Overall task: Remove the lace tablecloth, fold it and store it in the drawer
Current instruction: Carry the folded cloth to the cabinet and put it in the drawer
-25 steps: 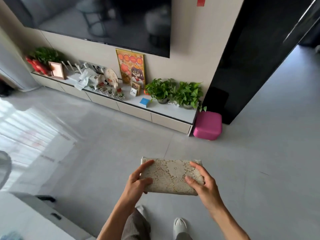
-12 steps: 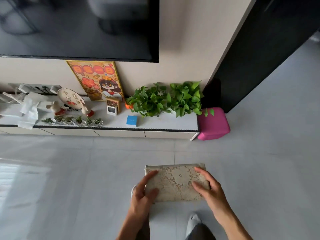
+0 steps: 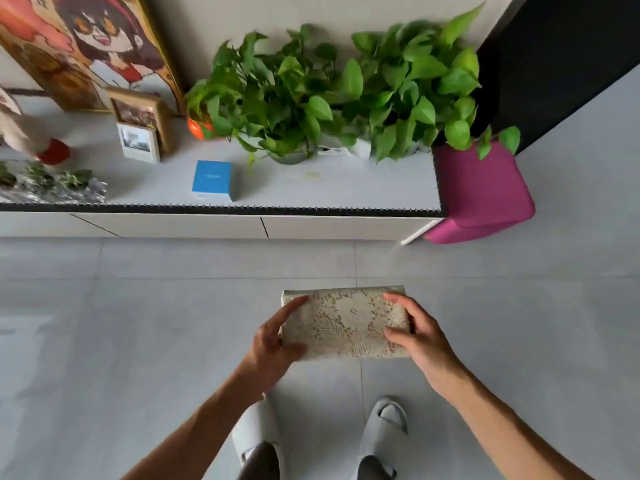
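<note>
My left hand (image 3: 273, 344) and right hand (image 3: 420, 336) pinch the folded cloth (image 3: 344, 323), keeping its folds together. The drawers (image 3: 332, 227) at mid-frame are closed.

You hold the folded lace tablecloth (image 3: 346, 323) flat over the grey floor, left hand (image 3: 273, 344) gripping its left end, right hand (image 3: 420, 337) its right end. Ahead: low cabinet (image 3: 311, 188) with closed drawer fronts, carrying potted plants (image 3: 339, 91) and a blue box (image 3: 212, 180). Pink stool (image 3: 481, 192) touches its right end.

Folded tablecloth (image 3: 346, 323) between hands, before cabinet (image 3: 242, 225).
</note>
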Action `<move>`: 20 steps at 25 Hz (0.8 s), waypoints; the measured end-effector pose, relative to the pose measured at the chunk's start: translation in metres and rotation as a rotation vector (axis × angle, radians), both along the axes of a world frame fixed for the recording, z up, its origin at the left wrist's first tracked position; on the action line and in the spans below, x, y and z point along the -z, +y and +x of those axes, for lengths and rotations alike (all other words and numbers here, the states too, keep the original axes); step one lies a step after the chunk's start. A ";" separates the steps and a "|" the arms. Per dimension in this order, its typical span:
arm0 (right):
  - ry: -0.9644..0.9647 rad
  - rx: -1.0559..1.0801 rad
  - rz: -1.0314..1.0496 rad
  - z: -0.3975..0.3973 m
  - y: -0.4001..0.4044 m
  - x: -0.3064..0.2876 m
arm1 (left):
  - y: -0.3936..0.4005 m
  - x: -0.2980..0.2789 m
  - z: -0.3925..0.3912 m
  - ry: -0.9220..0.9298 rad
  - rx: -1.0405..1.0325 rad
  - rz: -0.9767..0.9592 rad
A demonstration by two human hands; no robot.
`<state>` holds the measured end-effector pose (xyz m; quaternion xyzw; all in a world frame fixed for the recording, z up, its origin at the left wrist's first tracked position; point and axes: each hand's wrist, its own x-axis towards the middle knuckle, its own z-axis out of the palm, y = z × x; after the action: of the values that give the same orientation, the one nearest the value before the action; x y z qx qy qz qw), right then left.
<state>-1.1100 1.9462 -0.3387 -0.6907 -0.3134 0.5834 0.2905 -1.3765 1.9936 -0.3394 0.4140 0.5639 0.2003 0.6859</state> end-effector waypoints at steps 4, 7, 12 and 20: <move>-0.028 0.011 0.012 0.016 0.010 0.153 | 0.026 0.151 0.008 0.062 0.209 0.109; -0.011 -0.028 0.015 0.014 0.011 0.246 | 0.046 0.239 0.003 0.172 0.405 0.242; -0.006 -0.086 -0.008 0.024 -0.006 0.314 | 0.038 0.310 -0.004 0.089 0.476 0.195; 0.004 -0.254 -0.151 0.030 -0.041 0.319 | -0.021 0.331 0.000 0.405 0.589 0.188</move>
<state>-1.0796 1.9054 -0.6576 -0.6641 -0.3529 0.6389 0.1620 -1.3767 1.9721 -0.6705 0.6511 0.5240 -0.0410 0.5476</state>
